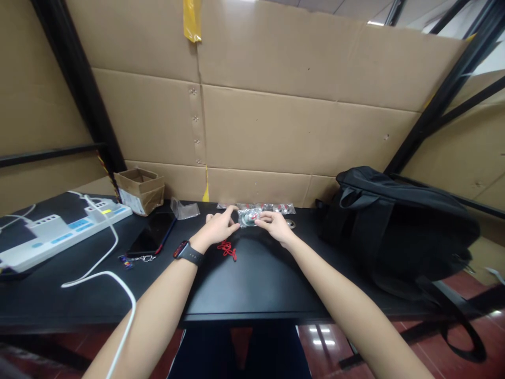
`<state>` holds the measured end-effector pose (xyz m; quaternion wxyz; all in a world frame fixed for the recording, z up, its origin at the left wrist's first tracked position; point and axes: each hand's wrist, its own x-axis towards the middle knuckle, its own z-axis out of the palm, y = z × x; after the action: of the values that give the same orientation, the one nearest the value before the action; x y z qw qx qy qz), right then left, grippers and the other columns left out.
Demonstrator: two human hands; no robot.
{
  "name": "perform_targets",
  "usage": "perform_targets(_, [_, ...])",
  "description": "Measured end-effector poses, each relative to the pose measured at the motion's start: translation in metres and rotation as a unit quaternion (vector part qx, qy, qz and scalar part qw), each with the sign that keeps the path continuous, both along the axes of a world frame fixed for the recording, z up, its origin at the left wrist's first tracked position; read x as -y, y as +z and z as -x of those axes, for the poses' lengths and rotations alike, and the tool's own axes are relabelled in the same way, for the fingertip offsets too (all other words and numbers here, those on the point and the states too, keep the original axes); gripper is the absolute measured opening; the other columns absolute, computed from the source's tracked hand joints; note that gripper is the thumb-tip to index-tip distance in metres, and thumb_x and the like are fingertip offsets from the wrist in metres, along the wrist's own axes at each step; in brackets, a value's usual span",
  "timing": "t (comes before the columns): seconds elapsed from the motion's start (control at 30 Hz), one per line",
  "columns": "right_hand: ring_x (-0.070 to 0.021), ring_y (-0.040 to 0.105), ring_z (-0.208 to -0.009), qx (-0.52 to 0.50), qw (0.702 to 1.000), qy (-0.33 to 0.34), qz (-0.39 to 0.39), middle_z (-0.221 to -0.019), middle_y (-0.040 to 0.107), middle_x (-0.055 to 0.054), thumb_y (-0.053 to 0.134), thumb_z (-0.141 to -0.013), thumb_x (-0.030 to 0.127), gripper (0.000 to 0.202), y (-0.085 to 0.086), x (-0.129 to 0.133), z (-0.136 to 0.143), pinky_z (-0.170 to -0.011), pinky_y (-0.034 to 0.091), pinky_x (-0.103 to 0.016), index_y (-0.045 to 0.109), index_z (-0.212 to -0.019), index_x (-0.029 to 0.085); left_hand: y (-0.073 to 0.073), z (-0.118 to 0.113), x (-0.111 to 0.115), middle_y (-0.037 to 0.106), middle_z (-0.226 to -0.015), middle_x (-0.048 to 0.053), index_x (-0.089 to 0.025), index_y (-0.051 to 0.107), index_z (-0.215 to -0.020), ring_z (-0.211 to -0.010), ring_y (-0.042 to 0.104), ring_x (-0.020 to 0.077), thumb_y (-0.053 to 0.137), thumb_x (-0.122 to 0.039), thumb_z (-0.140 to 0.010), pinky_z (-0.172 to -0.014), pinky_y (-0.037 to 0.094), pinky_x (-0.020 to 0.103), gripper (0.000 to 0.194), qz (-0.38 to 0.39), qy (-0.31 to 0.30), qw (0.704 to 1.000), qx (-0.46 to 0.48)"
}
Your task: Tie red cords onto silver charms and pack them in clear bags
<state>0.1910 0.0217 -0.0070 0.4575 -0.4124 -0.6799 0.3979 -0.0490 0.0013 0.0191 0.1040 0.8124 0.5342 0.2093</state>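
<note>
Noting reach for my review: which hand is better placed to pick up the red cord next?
Probably the left hand: the red cord lies close to it, while the right hand is farther across. Both have fingers on the clear plastic packet, so the left would likely need freeing first.

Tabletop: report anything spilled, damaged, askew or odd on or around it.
Nothing looks spilled. The white cable crosses in front of the left forearm, an awkward spot that might snag. The black bag's strap dangles past the table edge, and the red cord lies in a loose tangle.
</note>
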Motion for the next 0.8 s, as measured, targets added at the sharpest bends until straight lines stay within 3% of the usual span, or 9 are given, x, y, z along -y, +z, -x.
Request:
perform_targets(0.1, [-0.0195, 0.069, -0.078, 0.005, 0.998, -0.067, 0.014, -0.082, 0.074, -0.007, 0.079, -0.07, 0.045, 0.036, 0.008, -0.019, 0.004, -0.075, 0.052, -0.031, 0.07, -0.087, 0.015, 0.005, 0.018, -0.003, 0.078, -0.096, 0.001, -0.031, 0.045, -0.138, -0.102, 0.069, 0.0289, 0.052, -0.043, -0.093, -0.098, 0.036, 0.048, 0.046, 0.004, 0.056, 0.998, -0.021])
perform_targets(0.2, [-0.0157, 0.064, -0.068, 0.074, 0.988, -0.135, 0.029, -0.073, 0.072, -0.005, 0.076, -0.072, 0.04, 0.028, 0.019, -0.048, 0.019, -0.067, 0.051, -0.027, 0.07, -0.082, 0.015, 0.008, 0.038, -0.008, 0.078, -0.101, 0.003, -0.03, 0.053, -0.131, -0.106, 0.068, 0.0292, 0.053, -0.043, -0.092, -0.099, 0.037, 0.049, 0.04, 0.019, 0.089, 0.995, -0.028])
perform_targets(0.33, [-0.0152, 0.062, -0.058, 0.121, 0.978, -0.164, 0.051, -0.063, 0.068, -0.004, 0.078, -0.072, 0.038, 0.025, 0.025, -0.089, 0.054, -0.057, 0.048, -0.026, 0.07, -0.074, 0.014, 0.005, 0.058, -0.019, 0.075, -0.114, 0.005, -0.027, 0.065, -0.116, -0.112, 0.066, 0.027, 0.053, -0.04, -0.092, -0.099, 0.044, 0.043, 0.03, 0.02, 0.107, 0.994, -0.015])
perform_targets(0.43, [-0.0183, 0.065, -0.061, 0.175, 0.965, -0.186, 0.057, -0.062, 0.068, -0.005, 0.079, -0.07, 0.036, 0.023, 0.02, -0.107, 0.08, -0.06, 0.05, -0.029, 0.071, -0.074, 0.015, -0.002, 0.06, -0.027, 0.07, -0.124, 0.013, -0.019, 0.066, -0.119, -0.12, 0.061, 0.0266, 0.051, -0.037, -0.092, -0.103, 0.044, 0.038, 0.036, -0.012, 0.135, 0.991, -0.011])
perform_targets(0.53, [-0.0255, 0.071, -0.084, 0.239, 0.945, -0.222, 0.039, -0.077, 0.074, -0.01, 0.081, -0.069, 0.031, 0.018, 0.013, -0.108, 0.094, -0.079, 0.051, -0.037, 0.073, -0.078, 0.018, -0.012, 0.053, -0.028, 0.057, -0.14, 0.021, -0.014, 0.061, -0.13, -0.133, 0.05, 0.035, 0.052, -0.044, -0.09, -0.107, 0.041, 0.046, 0.051, 0.009, 0.2, 0.978, -0.055])
perform_targets(0.63, [-0.0325, 0.067, -0.107, 0.292, 0.922, -0.255, 0.017, -0.098, 0.075, -0.017, 0.08, -0.071, 0.025, 0.023, 0.011, -0.098, 0.097, -0.1, 0.04, -0.05, 0.072, -0.092, 0.019, -0.018, 0.043, -0.024, 0.039, -0.155, 0.024, -0.014, 0.06, -0.132, -0.146, 0.033, 0.0415, 0.054, -0.053, -0.087, -0.111, 0.035, 0.054, 0.06, 0.054, 0.217, 0.968, -0.11])
perform_targets(0.7, [-0.0341, 0.065, -0.114, 0.325, 0.909, -0.261, 0.01, -0.105, 0.074, -0.018, 0.077, -0.076, 0.026, 0.032, 0.013, -0.088, 0.095, -0.106, 0.032, -0.054, 0.069, -0.106, 0.02, -0.02, 0.039, -0.022, 0.033, -0.159, 0.025, -0.014, 0.058, -0.136, -0.149, 0.026, 0.0415, 0.054, -0.056, -0.087, -0.113, 0.031, 0.055, 0.064, 0.079, 0.219, 0.964, -0.128])
perform_targets(0.8, [-0.0338, 0.064, -0.115, 0.392, 0.885, -0.252, -0.011, -0.109, 0.073, -0.017, 0.068, -0.084, 0.031, 0.037, 0.018, -0.073, 0.082, -0.105, 0.031, -0.054, 0.063, -0.12, 0.021, -0.02, 0.037, -0.022, 0.028, -0.161, 0.027, -0.012, 0.053, -0.141, -0.151, 0.021, 0.0426, 0.053, -0.057, -0.086, -0.113, 0.029, 0.056, 0.071, 0.096, 0.25, 0.954, -0.136])
